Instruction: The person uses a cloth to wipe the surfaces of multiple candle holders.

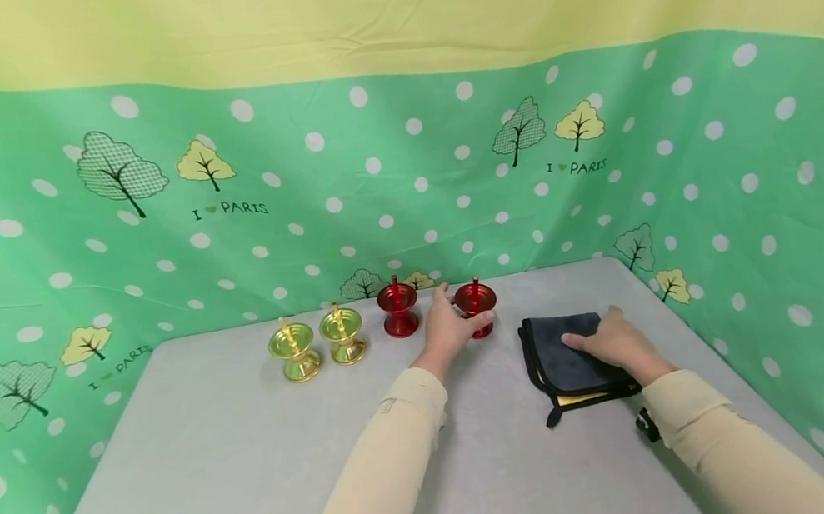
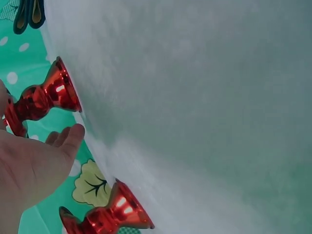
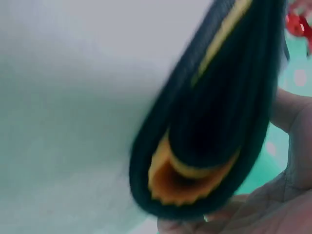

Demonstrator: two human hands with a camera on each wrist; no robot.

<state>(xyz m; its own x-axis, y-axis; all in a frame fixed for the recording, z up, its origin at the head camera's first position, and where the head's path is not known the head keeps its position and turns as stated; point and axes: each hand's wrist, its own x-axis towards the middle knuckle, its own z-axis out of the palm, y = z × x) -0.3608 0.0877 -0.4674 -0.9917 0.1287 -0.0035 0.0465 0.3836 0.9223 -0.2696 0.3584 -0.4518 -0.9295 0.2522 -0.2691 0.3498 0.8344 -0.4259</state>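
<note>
My left hand (image 1: 450, 328) is at the right-hand red candle holder (image 1: 476, 296), its thumb passing in front of it. In the left wrist view, extended fingers (image 2: 68, 141) reach beside that red holder, with a gap between them. A second red candle holder (image 1: 398, 309) stands just left of this hand. My right hand (image 1: 613, 343) grips the right side of a folded dark grey cloth (image 1: 558, 359) with a yellow inside, its thumb on top. The right wrist view shows the cloth's rolled fold close up, and the fingers there are partly hidden.
Two gold candle holders (image 1: 294, 351) stand left of the red ones on the grey table (image 1: 215, 462). A green dotted curtain (image 1: 373, 169) hangs behind and along the sides. A small black item (image 1: 647, 425) shows by the right cuff.
</note>
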